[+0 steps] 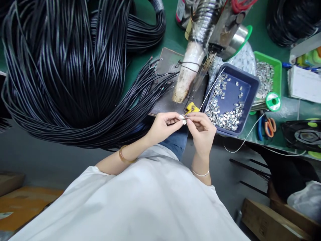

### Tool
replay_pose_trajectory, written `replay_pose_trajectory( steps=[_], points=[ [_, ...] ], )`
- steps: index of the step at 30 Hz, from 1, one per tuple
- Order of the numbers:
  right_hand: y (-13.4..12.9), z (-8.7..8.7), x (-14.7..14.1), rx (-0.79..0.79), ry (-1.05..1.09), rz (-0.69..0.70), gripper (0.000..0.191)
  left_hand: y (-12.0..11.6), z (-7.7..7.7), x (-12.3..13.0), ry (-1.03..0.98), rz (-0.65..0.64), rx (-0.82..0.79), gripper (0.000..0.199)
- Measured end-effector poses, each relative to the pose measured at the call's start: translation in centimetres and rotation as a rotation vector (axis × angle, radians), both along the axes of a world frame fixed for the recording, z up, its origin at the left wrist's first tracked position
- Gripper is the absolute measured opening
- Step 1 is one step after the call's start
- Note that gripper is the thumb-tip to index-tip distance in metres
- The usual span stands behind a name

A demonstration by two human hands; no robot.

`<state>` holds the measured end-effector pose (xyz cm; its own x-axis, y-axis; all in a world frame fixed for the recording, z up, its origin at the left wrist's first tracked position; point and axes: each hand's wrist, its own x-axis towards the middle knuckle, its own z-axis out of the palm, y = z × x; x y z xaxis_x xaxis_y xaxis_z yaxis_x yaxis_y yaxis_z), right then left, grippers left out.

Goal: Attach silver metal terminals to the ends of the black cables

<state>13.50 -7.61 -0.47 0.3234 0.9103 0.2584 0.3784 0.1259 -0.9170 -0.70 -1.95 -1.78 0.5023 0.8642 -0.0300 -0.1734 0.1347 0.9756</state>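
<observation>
Head view's got the left hand (163, 129) and right hand (202, 131) pinching some tiny pieces (184, 119) together, just left of the blue tray (247, 78) of metal connectors (227, 119).

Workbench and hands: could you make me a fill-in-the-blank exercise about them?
The big bundle of cables is ____ in color.
The left hand and right hand pinch a small piece to the ____ of the blue tray in the picture.
The shirt is ____.
The tray beyond the blue one is ____.

Missing words: black; left; white; green.
</observation>
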Motion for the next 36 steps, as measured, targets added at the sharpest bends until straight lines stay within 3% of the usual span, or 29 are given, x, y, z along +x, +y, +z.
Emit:
replay_pose_trajectory(
  steps=[4,6,8,12,15,19,23,30,36],
  points=[
    [-0.2,0.4,-0.1,0.062,-0.145,-0.004,0.005,-0.1,-0.1,-0.3,0.204,0.07,0.392,0.014],
    [-0.3,0.5,-0.3,0.104,-0.208,-0.018,0.007,-0.2,0.1,-0.5,0.241,0.087,0.5,0.015],
    [-0.3,0.5,-0.7,0.12,-0.176,-0.024,0.008,-0.4,0.4,-0.6,0.156,0.042,0.378,0.021],
    [-0.2,0.3,-1.5,0.152,-0.154,-0.07,0.008,-0.5,1.0,-0.6,-0.115,-0.124,-0.112,0.03],
    [-0.1,0.2,-1.4,0.182,-0.197,-0.115,0.008,0.0,1.0,-0.6,-0.188,-0.13,-0.287,0.03],
    [-0.4,0.5,-1.1,0.326,-0.335,-0.193,0.018,0.8,0.9,-0.4,-0.199,-0.015,-0.315,0.022],
    [-0.6,0.3,-1.2,0.372,-0.429,-0.076,0.018,1.3,1.0,-0.2,-0.194,0.049,-0.285,0.012],
    [0.0,-0.7,-1.0,0.251,-0.168,-0.112,0.011,1.6,1.0,-0.2,-0.196,0.058,-0.283,0.013],
    [0.2,-0.9,-0.6,0.356,-0.485,-0.056,0.018,1.8,0.9,0.0,-0.165,0.075,-0.222,0.017]
  ],
)
